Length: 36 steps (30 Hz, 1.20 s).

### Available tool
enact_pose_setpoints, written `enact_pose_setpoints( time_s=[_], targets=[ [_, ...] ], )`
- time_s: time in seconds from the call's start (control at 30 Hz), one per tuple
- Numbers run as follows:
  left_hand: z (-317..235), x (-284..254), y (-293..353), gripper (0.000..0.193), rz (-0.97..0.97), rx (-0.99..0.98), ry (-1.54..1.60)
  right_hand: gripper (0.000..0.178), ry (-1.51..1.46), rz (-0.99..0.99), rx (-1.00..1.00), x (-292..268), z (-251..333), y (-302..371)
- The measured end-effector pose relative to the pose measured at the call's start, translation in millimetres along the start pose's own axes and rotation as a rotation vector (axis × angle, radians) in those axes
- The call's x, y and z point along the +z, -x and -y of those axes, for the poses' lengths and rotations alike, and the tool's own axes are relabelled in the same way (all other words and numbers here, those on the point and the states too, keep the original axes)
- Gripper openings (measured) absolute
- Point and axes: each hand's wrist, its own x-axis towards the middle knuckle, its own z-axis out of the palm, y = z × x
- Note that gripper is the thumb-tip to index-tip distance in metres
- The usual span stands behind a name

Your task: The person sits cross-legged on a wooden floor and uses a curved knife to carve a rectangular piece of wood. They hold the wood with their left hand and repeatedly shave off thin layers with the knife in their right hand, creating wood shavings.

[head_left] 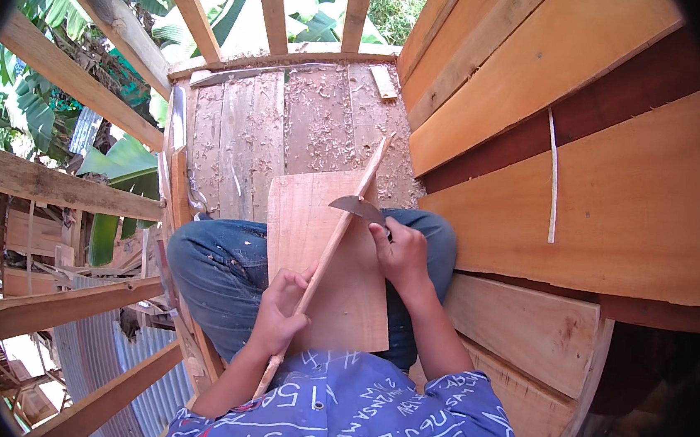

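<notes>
A long, thin wooden stick [332, 246] slants from my lap up toward the far right, across a flat wooden board [296, 214] that rests on my legs. My left hand [284, 308] is closed around the stick's lower part. In my right hand [403, 252] is a knife [357, 207] with a broad, dark, curved blade; its handle is mostly hidden by my fingers. The blade lies across the stick's upper part and touches it.
Wood shavings lie over the plank floor [317, 124], along with a small wood offcut [383, 82]. Slatted wooden rails [61, 185] stand at left and far side. A plank wall [568, 204] rises close on my right. Banana plants and corrugated metal sheets [125, 357] show outside.
</notes>
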Motion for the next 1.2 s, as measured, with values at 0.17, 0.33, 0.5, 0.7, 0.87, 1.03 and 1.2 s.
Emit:
enact_pose_setpoints(
  time_s=[0.17, 0.33, 0.5, 0.7, 0.87, 1.03, 1.2],
  targets=[
    [1, -6, -2, 0.048, 0.03, 0.014, -0.033, 0.042, -0.19, 0.063, 0.161, 2, 8, 1],
    [5, -6, -1, 0.048, 0.044, 0.003, -0.02, 0.038, -0.188, 0.036, 0.056, -9, 11, -2],
    [9, -4, -3, 0.054, -0.003, 0.038, 0.006, 0.042, -0.206, 0.074, 0.213, -8, 7, -3],
    [5, -8, -5, 0.053, 0.011, -0.014, -0.005, 0.045, -0.22, 0.156, -0.042, -8, 23, 24],
    [9, -3, -3, 0.052, -0.003, 0.02, -0.015, 0.042, -0.239, 0.038, 0.393, -19, -11, -13],
    [2, -5, -3, 0.046, 0.057, 0.017, -0.078, 0.044, -0.093, 0.209, -0.056, -21, 18, 20],
    [4, 0, -4, 0.045, 0.04, 0.034, -0.125, 0.051, 0.009, 0.093, 0.079, -15, 6, 14]
  ],
)
